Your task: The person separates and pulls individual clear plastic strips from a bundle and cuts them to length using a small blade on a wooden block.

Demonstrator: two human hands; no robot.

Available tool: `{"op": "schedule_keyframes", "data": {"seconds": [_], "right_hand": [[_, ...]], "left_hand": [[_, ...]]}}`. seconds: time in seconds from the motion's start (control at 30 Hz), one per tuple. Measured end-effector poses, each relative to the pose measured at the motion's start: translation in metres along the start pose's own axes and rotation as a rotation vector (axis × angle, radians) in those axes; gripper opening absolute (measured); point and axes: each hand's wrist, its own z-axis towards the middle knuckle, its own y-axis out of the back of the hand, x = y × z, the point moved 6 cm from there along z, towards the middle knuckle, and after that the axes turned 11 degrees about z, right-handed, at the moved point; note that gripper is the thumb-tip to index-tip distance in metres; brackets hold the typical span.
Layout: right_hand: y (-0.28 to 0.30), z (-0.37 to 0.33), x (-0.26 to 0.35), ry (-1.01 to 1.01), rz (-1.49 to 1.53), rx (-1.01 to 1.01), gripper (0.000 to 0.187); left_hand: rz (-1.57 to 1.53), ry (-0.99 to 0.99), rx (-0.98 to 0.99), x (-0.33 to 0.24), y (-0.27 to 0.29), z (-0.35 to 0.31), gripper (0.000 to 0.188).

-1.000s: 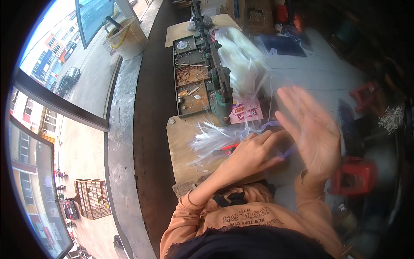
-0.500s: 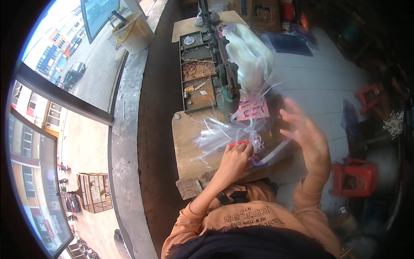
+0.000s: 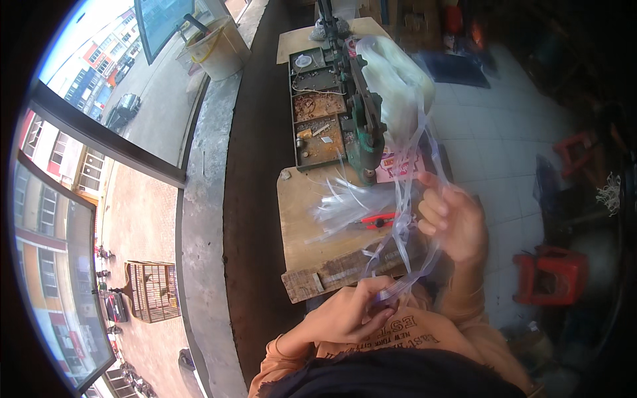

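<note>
The left hand [image 3: 352,310] is closed on clear plastic strips [image 3: 396,290], just off the table's near edge, apparently to keep their ends from slipping. The right hand [image 3: 458,222] is curled among the strips beside the table's right edge; whether it pinches any, I cannot tell. From there the strips run up to a pale plastic hank [image 3: 391,79] along the far part of the right edge, probably laid there so lengths pull free easily. Between hands and hank, a red hand tool [image 3: 378,220] lies beside a sheaf of loose strips [image 3: 345,205] on the wooden table [image 3: 302,219], seemingly kept within reach. Behind the sheaf stands a green lever press [image 3: 363,142], with a compartment tray [image 3: 318,109] along the left edge. Half a second ago the left hand covered the tool; now it has drawn back, leaving the tool uncovered, and the right hand's spread fingers have curled in.
</note>
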Motion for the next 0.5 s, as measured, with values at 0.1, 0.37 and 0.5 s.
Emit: {"op": "schedule_keyframes", "data": {"seconds": [0.1,0.37,0.5], "right_hand": [[-0.007,0.004,0.039,0.079,0.147,0.07,0.033],[-0.044,0.085,0.116,0.016,0.053,0.178,0.032],[-0.103,0.119,0.14,-0.076,-0.128,0.425,0.026]], "left_hand": [[0.245,0.117,0.115,0.001,0.016,-0.014,0.035],[0.237,0.18,0.195,0.024,0.042,-0.04,0.011],[0.355,0.06,-0.016,0.018,0.059,-0.029,0.011]]}}
